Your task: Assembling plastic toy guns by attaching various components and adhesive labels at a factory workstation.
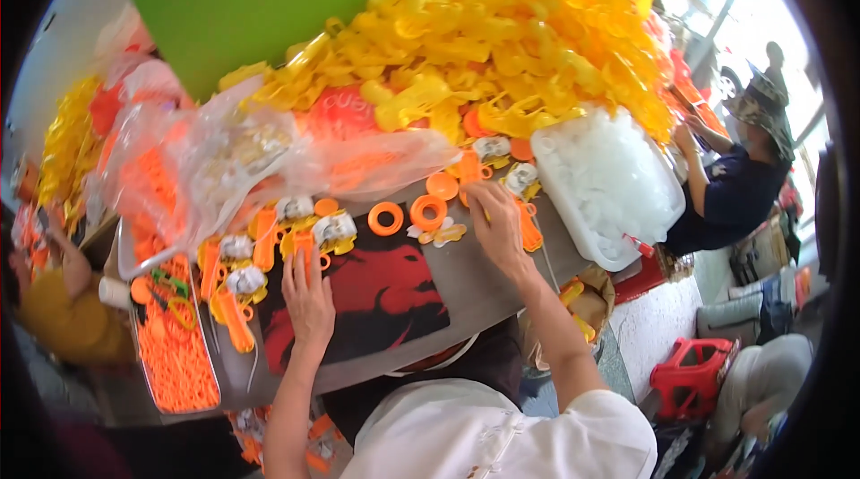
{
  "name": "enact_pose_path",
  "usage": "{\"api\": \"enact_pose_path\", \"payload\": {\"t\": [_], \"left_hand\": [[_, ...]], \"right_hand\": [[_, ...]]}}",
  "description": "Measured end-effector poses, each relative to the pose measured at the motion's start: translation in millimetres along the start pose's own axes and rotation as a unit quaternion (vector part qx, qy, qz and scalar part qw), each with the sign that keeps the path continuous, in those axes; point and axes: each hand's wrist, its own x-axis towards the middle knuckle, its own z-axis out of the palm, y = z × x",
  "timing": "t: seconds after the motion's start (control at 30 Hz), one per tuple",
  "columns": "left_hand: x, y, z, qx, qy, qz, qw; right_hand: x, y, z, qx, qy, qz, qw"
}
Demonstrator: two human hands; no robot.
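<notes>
My left hand [308,302] rests at the left side of a dark mat with a red print [394,286]. Its fingers are stretched out and slightly apart, their tips at an orange and yellow plastic toy piece [333,228] with a silvery-white part. Farther right, my right hand [497,226] has bent fingers closed at an orange plastic part [469,165], whose near end they partly hide. Between the hands lie two orange rings, a left ring [385,219] and a right ring [428,212], an orange disc [442,185] and a small yellow and white piece [439,233].
A large heap of yellow plastic parts [511,31] covers the back. A white tub of translucent pieces [573,241] stands right. A tray of small orange parts [179,371] and clear bags [224,138] are left. Other people sit right [748,174] and left [72,309]. A red stool [692,376] stands right.
</notes>
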Motion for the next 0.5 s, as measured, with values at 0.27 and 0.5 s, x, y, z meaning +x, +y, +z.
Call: {"api": "enact_pose_path", "payload": {"t": [0.27,0.5], "left_hand": [[-2.8,-3.5,-6.3,-0.014,-0.013,-0.015,1.0],[-3.3,-0.8,-8.3,-0.001,-0.027,-0.011,1.0]], "right_hand": [[76.4,37.4,6.3,-0.046,-0.022,0.084,0.995],[144.0,88.4,24.8,-0.006,0.012,0.143,0.99]]}}
